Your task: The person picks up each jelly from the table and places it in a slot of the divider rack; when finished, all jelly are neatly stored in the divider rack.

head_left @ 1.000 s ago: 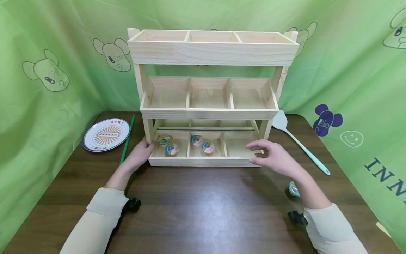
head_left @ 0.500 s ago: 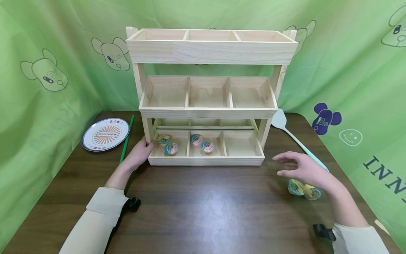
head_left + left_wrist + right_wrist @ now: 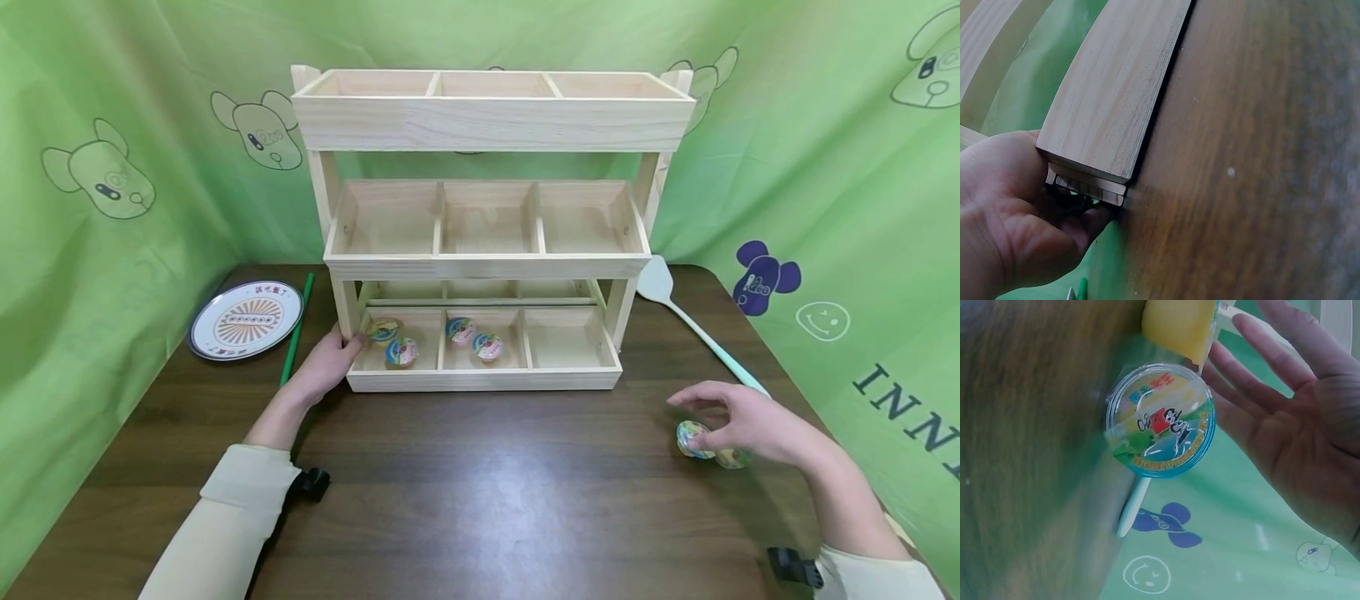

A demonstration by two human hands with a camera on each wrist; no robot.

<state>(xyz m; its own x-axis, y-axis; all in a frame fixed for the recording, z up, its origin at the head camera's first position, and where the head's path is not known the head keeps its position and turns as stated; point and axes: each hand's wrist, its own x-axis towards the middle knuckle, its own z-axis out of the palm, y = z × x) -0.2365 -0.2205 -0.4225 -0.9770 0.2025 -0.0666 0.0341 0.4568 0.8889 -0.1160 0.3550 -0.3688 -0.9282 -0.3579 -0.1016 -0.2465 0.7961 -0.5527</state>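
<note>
A three-tier wooden rack [image 3: 487, 268] stands upright, each tier divided into three compartments. My left hand [image 3: 327, 365] holds the left end of its bottom tier [image 3: 1104, 94], with fingertips hidden behind the wood. Small jelly cups lie in that tier: two in the left compartment, such as this jelly cup [image 3: 402, 352], and two in the middle one, including this jelly cup [image 3: 487, 347]. My right hand [image 3: 757, 421] hovers with spread fingers over two more on the table. In the right wrist view, a yellow jelly cup [image 3: 1180, 326] and a blue-rimmed jelly cup [image 3: 1161, 422] lie beside the fingers.
A round printed plate [image 3: 246, 321] and a green stick [image 3: 297, 329] lie left of the rack. On the right, a pale blue spatula [image 3: 705, 333] stretches from behind the rack towards my right hand. Green curtains [image 3: 112, 275] enclose the dark wooden table [image 3: 480, 500].
My right hand has moved from the bottom tier's right compartment, right and towards me, over the two jelly cups on the table. My left hand stays on the rack.
</note>
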